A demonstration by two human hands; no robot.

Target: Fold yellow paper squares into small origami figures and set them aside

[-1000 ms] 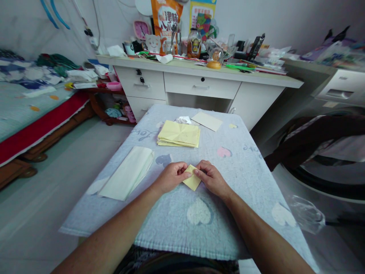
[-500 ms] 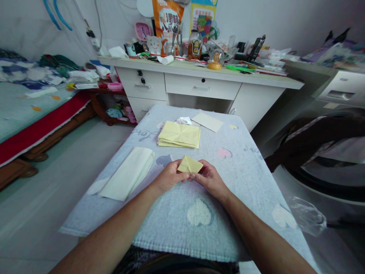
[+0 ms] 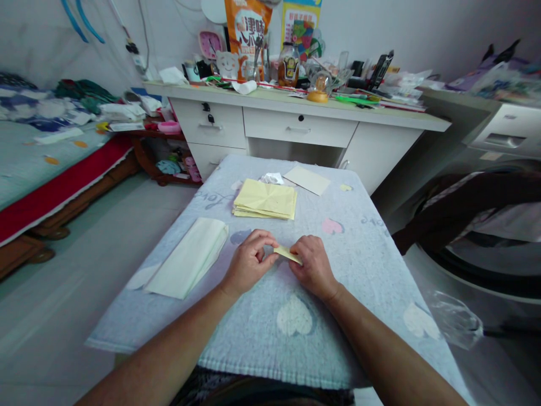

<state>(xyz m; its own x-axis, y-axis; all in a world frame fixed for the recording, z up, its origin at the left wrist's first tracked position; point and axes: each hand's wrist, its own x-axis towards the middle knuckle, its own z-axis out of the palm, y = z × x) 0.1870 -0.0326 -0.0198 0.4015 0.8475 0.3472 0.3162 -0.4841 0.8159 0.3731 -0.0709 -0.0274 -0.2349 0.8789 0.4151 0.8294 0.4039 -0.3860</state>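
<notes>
A small folded yellow paper (image 3: 288, 255) is held between my hands above the cloth-covered table (image 3: 338, 293), and it shows as a narrow strip. My left hand (image 3: 252, 260) pinches its left end between thumb and fingers. The right end is gripped by my right hand (image 3: 313, 264), whose fingers are curled round it. Behind my hands lies a stack of creased yellow paper sheets (image 3: 266, 199). To the left of my left hand rests a folded pale green-white paper bundle (image 3: 190, 256).
A cream card (image 3: 307, 180) and a crumpled white scrap (image 3: 272, 178) lie at the table's far side. Beyond stands a white desk (image 3: 296, 115) crowded with a jar, a clock and other items. A bed (image 3: 46, 169) is left, a washing machine (image 3: 507, 135) right.
The folded paper has turned from showing a broad diamond face to a thin strip. My left fingers have risen to its end, and my right hand has closed further over its right side.
</notes>
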